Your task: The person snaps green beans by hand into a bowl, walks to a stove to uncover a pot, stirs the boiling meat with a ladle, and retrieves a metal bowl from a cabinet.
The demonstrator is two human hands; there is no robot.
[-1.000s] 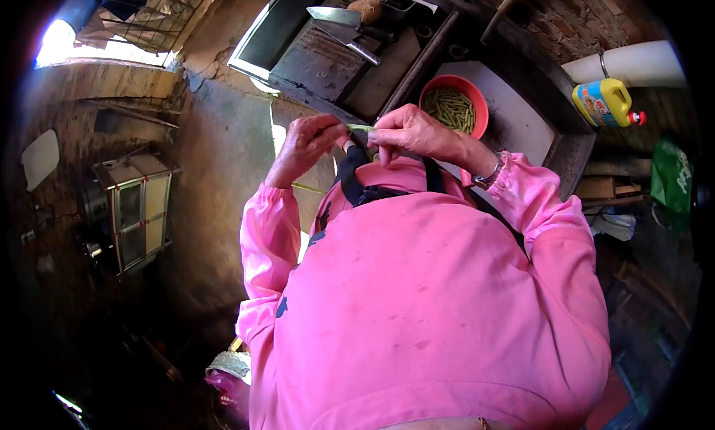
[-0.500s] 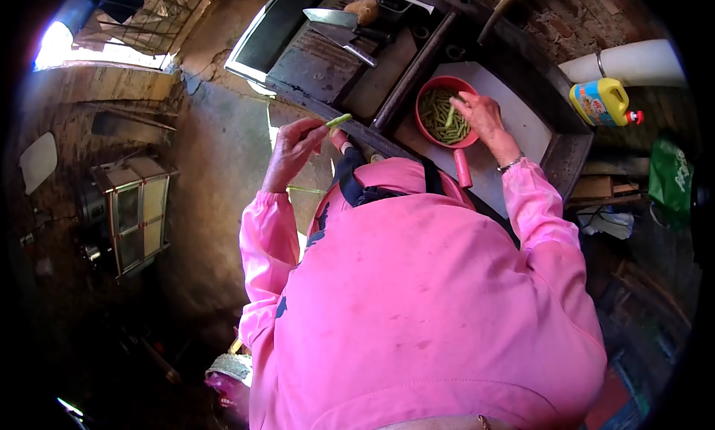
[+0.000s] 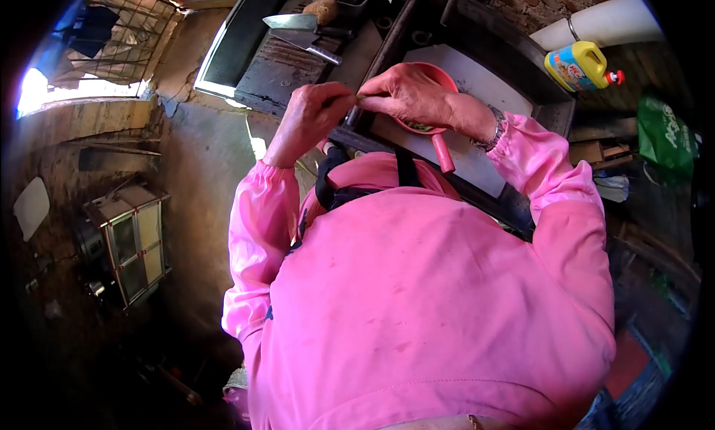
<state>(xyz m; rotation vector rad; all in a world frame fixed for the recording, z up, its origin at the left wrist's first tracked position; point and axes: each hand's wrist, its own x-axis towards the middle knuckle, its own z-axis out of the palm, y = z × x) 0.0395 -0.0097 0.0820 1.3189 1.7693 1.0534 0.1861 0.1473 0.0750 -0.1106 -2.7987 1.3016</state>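
Note:
My left hand (image 3: pixel 311 121) is closed in a pinch, fingertips meeting those of my right hand (image 3: pixel 417 98) at the counter's front edge. Between them shows a small bit of a green bean (image 3: pixel 361 97); the fingers cover most of it. My right hand and wrist pass over a red, long-handled bowl (image 3: pixel 441 77), hiding much of its inside. A few cut green bean pieces (image 3: pixel 419 126) show below the hand. The bowl's handle (image 3: pixel 442 154) points toward my body.
Two knives (image 3: pixel 292 22) lie on the dark sink counter (image 3: pixel 279 68), near a brown brush-like object (image 3: pixel 320 11). A yellow bottle with a red cap (image 3: pixel 585 66) stands at the right, below a white pipe (image 3: pixel 603 21). A green bag (image 3: pixel 665 141) hangs farther right.
My right hand has moved left from inside the bowl to meet my left hand. The green bean, earlier sticking out of my left hand, is now mostly covered. The view has shifted slightly.

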